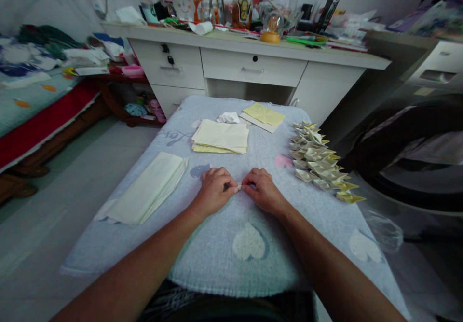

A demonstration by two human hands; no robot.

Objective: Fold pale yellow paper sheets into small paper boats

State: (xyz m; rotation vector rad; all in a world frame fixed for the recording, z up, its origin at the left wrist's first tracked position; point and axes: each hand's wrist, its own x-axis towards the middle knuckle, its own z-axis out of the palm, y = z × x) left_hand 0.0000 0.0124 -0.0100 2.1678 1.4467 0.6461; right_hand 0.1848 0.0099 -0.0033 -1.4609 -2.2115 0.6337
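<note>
Firstly, folded white sheets: these lie to the left of the left grip and apart from it; their long axis is slanting, with the far end turned toward the right.
Left grip: it pinches, between thumb and finger, the left end of a small pale piece, which is probably paper.
Paper stack: it lies flat beyond the left grip, not touching it, with its longer side running left to right; yellow edges show under the pale top sheet.
Crumpled white paper: just behind the stack, so farther from the left grip.
Small pale piece: it is between the left grip and the right grip, in line with the fingertips of both. The part which shows seems to run crosswise, from one to the other, but fingers hide the rest, so its full long axis is not certain. Neither side is nearer. Whether it touches the bench cloth, I cannot tell.
Right grip: it pinches the right end in the same manner, facing the left one.
Yellow sheet: beyond the right grip, upon a white sheet.
Folded paper shapes: rows at the right of the right grip, well apart from it.
</note>
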